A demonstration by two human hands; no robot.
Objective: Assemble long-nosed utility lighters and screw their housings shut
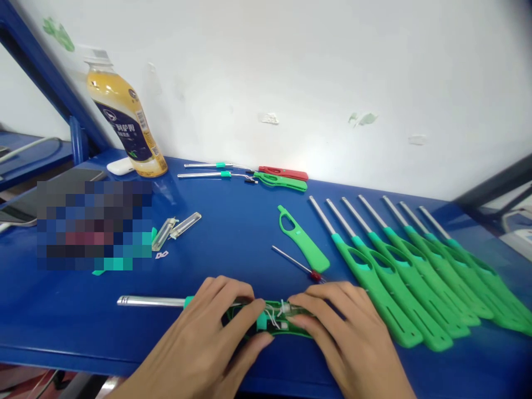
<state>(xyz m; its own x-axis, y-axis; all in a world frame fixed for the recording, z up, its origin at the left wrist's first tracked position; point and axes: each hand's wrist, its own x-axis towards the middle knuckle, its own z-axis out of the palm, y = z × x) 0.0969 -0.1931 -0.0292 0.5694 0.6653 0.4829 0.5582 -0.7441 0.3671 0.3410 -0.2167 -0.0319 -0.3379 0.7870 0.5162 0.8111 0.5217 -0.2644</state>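
An opened gas lighter point(152, 301) lies across the front of the table, its metal tube pointing left. Its green shell exposes white wires and a teal part point(261, 320). My left hand point(208, 330) is closed around the shell near the tube, thumb below and fingers on top. At the shell's right end, my right hand point(347, 321) pinches a clear fuel tank point(296, 310) with a white valve end; the fingers partly hide it. Just beyond my hands are a loose green shell half point(305, 241) and a thin screwdriver point(293, 259) with a red handle.
Several green lighters point(382, 282) lie in a slanted row at right. Red point(285, 173) and green point(282, 182) lighter parts rest near the wall. Clear tanks point(185, 225), a drink bottle point(124, 122) and a blurred-out patch point(95, 221) are at left.
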